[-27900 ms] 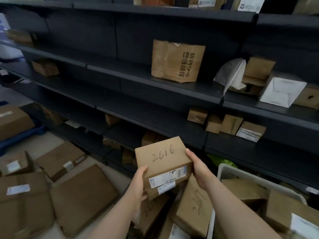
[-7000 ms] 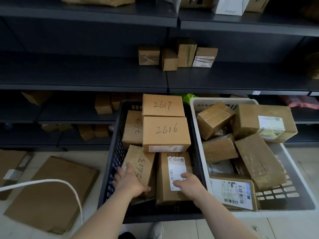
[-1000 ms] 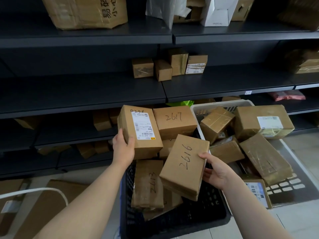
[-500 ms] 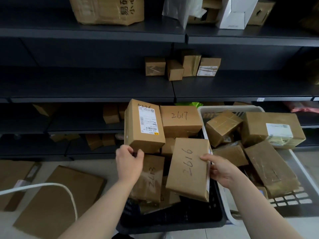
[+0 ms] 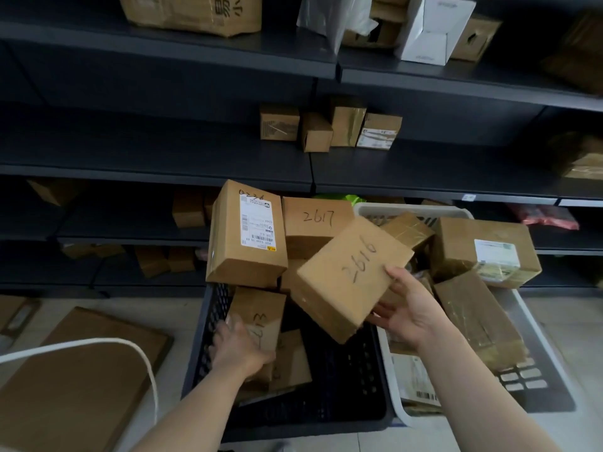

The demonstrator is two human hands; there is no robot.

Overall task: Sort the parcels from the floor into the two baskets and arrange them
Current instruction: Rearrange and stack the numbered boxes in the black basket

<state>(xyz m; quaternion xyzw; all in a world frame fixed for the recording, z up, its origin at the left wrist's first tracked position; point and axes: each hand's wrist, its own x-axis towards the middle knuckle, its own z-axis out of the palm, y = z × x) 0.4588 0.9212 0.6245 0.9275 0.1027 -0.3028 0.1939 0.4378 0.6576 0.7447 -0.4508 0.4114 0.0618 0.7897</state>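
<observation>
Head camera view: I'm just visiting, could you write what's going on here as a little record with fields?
place: dark shelves behind two baskets on the floor
black basket: parcel 2613, parcel 2617 and a labelled parcel standing upright
white basket: brown parcels piled loosely
left grip: holds parcel 2613 inside the black basket
right grip: holds parcel 2616, tilted, above the black basket
floor: flat parcel left of the black basket
</observation>
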